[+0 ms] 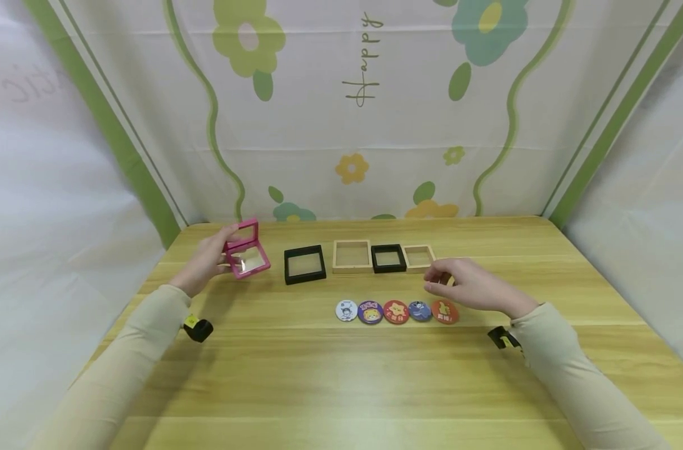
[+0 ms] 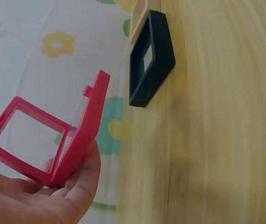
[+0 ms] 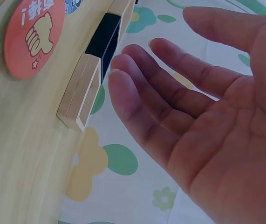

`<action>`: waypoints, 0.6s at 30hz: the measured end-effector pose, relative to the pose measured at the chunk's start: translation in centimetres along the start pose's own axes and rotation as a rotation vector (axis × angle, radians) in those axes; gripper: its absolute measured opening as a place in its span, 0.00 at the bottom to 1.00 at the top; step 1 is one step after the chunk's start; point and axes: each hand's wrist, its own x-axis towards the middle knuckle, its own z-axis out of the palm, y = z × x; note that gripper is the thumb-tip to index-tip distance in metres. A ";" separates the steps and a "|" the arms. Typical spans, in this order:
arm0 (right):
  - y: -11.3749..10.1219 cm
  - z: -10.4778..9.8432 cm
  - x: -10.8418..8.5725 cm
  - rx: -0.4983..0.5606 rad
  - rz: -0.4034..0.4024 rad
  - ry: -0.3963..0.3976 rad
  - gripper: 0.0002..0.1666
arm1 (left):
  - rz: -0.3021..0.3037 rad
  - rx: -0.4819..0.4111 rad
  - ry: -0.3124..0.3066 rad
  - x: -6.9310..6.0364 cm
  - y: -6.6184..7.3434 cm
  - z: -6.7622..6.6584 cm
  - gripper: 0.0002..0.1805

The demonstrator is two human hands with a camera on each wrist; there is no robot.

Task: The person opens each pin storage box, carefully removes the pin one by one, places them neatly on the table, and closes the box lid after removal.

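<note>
A pink hinged display frame (image 1: 247,270) with clear panes stands spread at its hinge in my left hand (image 1: 207,257), above the table's left side. The left wrist view shows the fingers supporting the pink frame (image 2: 84,135) from beneath and the thumb at its edge. My right hand (image 1: 469,284) hovers over the right side with loosely bent fingers and nothing in them. Below it lies a red thumbs-up badge (image 1: 445,311); just beyond is a small light wood-coloured frame (image 1: 419,257). In the right wrist view the palm (image 3: 216,126) holds nothing.
A black frame (image 1: 305,280), a larger wood-coloured frame (image 1: 352,270) and a small black frame (image 1: 388,269) line the back. In front lie a white badge (image 1: 347,310), a purple one (image 1: 370,312), a red star one (image 1: 396,312) and a blue one (image 1: 420,311). A patterned cloth (image 1: 313,125) hangs behind.
</note>
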 end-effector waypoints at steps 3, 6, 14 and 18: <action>0.1 0.0 -0.1 -0.003 -0.002 -0.005 0.14 | -0.021 0.020 -0.013 0.3 -0.6 -0.5 0.47; 0.2 0.0 -0.1 -0.008 -0.004 -0.014 0.15 | -0.033 0.032 -0.025 0.5 -1.1 -0.9 0.47; 0.1 -0.2 -0.2 -0.014 0.001 -0.032 0.16 | -0.067 0.035 -0.043 1.5 -2.0 -1.3 0.48; 0.2 -0.2 -0.1 -0.023 0.001 -0.031 0.19 | -0.097 0.041 -0.059 2.1 -2.4 -1.3 0.47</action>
